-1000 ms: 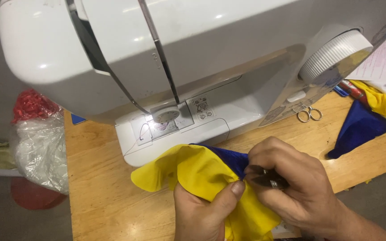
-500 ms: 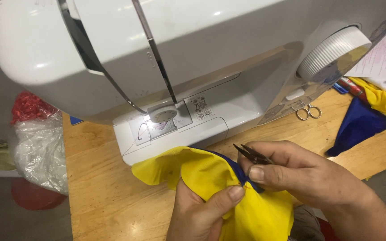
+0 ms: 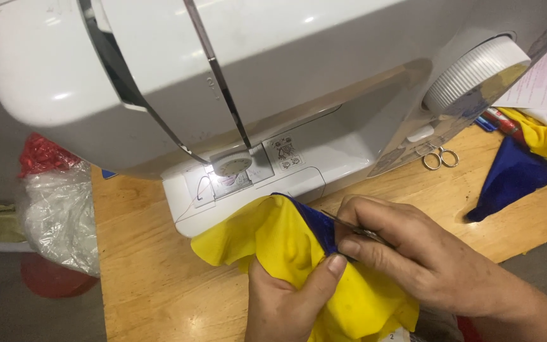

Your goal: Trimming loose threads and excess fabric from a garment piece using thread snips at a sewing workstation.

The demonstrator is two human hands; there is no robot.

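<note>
Pinching a fold of yellow fabric (image 3: 286, 244) at lower centre of the frame – left hand (image 3: 286, 297), thumb pressed across the cloth, fingers closed beneath it. Gripping small thread snips (image 3: 356, 229) in the right hand (image 3: 413, 253), fingers curled tight round the tool, blades pointing up-left and touching the blue fabric edge (image 3: 314, 221) where it meets the yellow. Resting partly on the wooden table (image 3: 147, 278), just below the white sewing machine (image 3: 223, 82) filling the upper frame. Lying at right – silver scissors (image 3: 439, 158), a blue cloth piece (image 3: 514, 177). Sitting at left edge, a clear plastic bag (image 3: 58, 221).
</note>
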